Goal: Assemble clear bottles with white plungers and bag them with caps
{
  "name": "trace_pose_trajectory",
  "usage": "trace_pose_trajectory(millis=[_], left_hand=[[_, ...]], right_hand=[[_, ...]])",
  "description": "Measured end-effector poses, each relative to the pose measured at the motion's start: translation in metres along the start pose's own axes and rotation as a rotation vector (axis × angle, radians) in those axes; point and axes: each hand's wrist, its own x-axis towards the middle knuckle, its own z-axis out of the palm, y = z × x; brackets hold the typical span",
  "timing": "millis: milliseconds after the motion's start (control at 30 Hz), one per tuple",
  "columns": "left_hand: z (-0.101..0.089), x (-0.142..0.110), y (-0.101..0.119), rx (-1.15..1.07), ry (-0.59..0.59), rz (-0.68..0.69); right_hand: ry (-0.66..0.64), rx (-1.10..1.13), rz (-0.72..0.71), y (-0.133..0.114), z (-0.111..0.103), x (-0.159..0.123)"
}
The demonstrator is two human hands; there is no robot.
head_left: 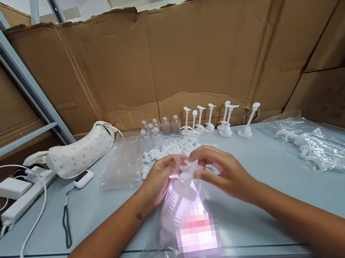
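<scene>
Both my hands meet over the front middle of the table, around the mouth of a clear plastic bag (pixel 168 221). My left hand (pixel 163 176) pinches the bag's upper edge between thumb and fingers. From the other side, my right hand (pixel 223 171) has its thumb and fingers closed on the bunched, whitish top of the bag. Pale shapes show through the film, but glare and a pixelated patch hide what they are. Just beyond my fingers lies a pile of small white plastic parts (pixel 183 146).
Several clear bottles (pixel 157 139) and white stands with upright stems (pixel 209 118) line the back. A clear bag of white parts (pixel 323 151) lies right. Left are a flat plastic bag (pixel 120 163), a patterned pouch (pixel 79 152), a small strapped device (pixel 84 178) and a power strip (pixel 27 193).
</scene>
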Motion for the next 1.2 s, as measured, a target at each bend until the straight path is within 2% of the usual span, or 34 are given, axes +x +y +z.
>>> trace_pose_trajectory(millis=[100,233,300,367,467,533,600,700,833,967,1100,1167,1200], left_hand=[[-0.001,-0.002,0.002,0.053,0.002,0.006],[0.0,-0.005,0.007,0.052,0.01,0.045],[0.0,-0.006,0.011,0.016,0.022,0.075],[0.0,-0.008,0.019,-0.037,0.029,0.126],[0.005,-0.014,0.038,-0.097,0.037,0.248],[0.013,-0.019,0.055,-0.094,0.027,0.333],[0.026,-0.023,0.07,-0.055,0.007,0.407],[0.048,-0.026,0.084,0.014,-0.009,0.517],[0.069,-0.017,0.079,0.078,0.042,0.531],[0.069,-0.001,0.067,0.233,0.072,0.508],[0.047,0.005,0.059,0.314,0.156,0.431],[0.032,0.002,0.055,0.372,0.112,0.343],[0.025,0.0,0.052,0.41,0.043,0.297]], right_hand=[[-0.084,-0.049,-0.12,-0.003,-0.006,0.0],[-0.188,-0.106,-0.123,-0.007,-0.011,-0.001],[-0.186,-0.107,-0.136,-0.008,-0.011,-0.003],[-0.121,-0.059,-0.142,-0.008,-0.01,-0.004],[0.013,0.08,-0.021,-0.004,-0.01,-0.004],[0.007,0.229,0.119,-0.001,-0.01,-0.003],[-0.098,0.407,0.215,-0.001,-0.01,-0.002],[-0.288,0.589,0.27,-0.006,-0.009,-0.001],[-0.385,0.77,0.319,-0.013,-0.004,-0.007],[-0.296,0.85,0.387,-0.012,0.001,-0.011],[-0.04,0.868,0.49,-0.01,0.001,-0.005],[0.087,0.853,0.519,-0.009,-0.001,0.0],[0.133,0.84,0.527,-0.008,-0.003,0.002]])
